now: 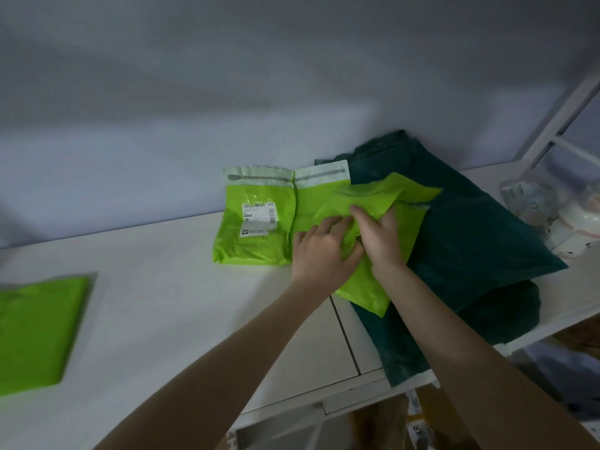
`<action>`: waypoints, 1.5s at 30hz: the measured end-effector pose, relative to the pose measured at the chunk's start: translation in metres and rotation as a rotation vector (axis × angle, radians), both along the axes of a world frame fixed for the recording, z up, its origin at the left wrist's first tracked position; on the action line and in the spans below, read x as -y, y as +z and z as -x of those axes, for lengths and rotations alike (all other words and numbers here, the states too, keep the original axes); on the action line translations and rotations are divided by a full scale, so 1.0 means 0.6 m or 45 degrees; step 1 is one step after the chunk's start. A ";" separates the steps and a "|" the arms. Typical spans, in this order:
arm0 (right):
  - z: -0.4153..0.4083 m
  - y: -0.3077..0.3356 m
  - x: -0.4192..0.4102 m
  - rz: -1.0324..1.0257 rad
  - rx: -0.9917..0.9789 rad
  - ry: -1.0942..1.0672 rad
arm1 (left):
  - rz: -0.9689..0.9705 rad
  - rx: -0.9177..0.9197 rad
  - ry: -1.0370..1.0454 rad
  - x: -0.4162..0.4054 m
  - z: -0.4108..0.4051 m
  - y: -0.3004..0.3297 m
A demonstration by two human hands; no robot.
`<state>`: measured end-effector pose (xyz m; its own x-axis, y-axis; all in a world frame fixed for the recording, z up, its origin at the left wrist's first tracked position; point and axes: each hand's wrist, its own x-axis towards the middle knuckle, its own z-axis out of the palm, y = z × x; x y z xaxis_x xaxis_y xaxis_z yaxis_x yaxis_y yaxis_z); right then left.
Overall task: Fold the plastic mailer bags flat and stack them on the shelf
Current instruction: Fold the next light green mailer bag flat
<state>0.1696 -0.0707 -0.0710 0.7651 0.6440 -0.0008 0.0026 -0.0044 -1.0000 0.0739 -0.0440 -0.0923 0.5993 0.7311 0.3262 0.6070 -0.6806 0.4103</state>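
**Both hands on the lime mailer**

Both forearms reach in to the crumpled lime mailer bag [328,203] on the white shelf [162,287]. Left hand [319,251] presses it with spread fingers; right hand [378,233] pinches a fold. Under it lies a dark green bag [470,241]. Well left of the mailer, another lime bag [35,332] lies folded flat.
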 end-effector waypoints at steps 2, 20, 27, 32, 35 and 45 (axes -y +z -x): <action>0.005 0.006 0.004 -0.040 -0.029 0.014 | -0.066 0.031 -0.028 0.012 0.015 0.002; 0.091 0.048 0.008 -0.015 -0.293 0.321 | 0.907 1.042 0.268 -0.080 0.181 0.057; 0.159 0.042 -0.004 -0.017 -0.353 0.327 | 1.165 1.257 0.173 -0.078 0.259 0.070; 0.201 0.036 -0.008 0.013 -0.264 0.372 | 1.172 1.210 0.208 -0.079 0.312 0.070; 0.229 0.027 -0.014 0.031 -0.249 0.415 | 1.146 1.167 0.204 -0.079 0.347 0.059; 0.320 -0.022 -0.016 0.198 -0.067 0.449 | 1.077 1.078 0.363 -0.080 0.444 -0.001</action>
<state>-0.0223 -0.0610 -0.0843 0.4934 0.8564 -0.1524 -0.0202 -0.1639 -0.9863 -0.1926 0.0039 -0.0929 0.2132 0.9712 -0.1060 0.0182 0.1045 0.9944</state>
